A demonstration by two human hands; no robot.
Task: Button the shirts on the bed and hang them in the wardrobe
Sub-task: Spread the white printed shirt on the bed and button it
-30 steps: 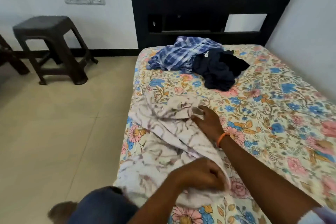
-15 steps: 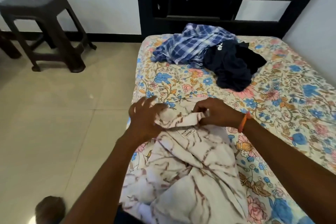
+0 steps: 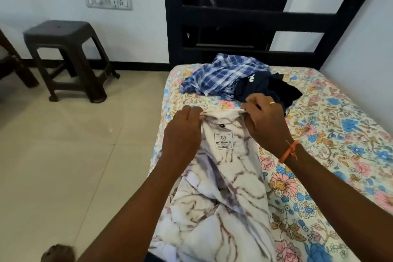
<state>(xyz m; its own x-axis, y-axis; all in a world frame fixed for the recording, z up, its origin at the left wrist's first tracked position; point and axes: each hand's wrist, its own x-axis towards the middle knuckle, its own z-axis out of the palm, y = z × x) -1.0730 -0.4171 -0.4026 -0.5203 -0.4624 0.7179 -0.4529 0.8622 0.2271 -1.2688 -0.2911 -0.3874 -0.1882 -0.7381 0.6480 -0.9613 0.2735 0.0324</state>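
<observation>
**On the bed's left edge: first shirt held by its collar, nothing buttoned yet**

Head view: near the left edge of the bed point(image 3: 331, 125), I look down on a white shirt with brown marbled streaks point(image 3: 231, 178), spread lengthwise toward me over the flowered sheet. My left hand point(image 3: 182, 134) pinches the left end of the collar point(image 3: 221, 111); my right hand point(image 3: 265, 121), with a ring and an orange wrist thread, pinches the right end. Both grips are closed on the fabric, stretching the collar flat. Between my hands the inside neck label point(image 3: 223, 141) faces up, with one dark button point(image 3: 221, 126) above it.

Toward the headboard end of the bed lie two more garments in a crumpled heap: a blue checked shirt point(image 3: 223, 74) and, touching it on the right, a dark navy garment point(image 3: 268, 89).

On the floor left of the bed stands a dark plastic stool point(image 3: 66, 57). No wardrobe or hanger is in view.

My judgement: the task is barely begun. This shirt is only being laid out; its buttoning and hanging, and both other garments, remain.
</observation>
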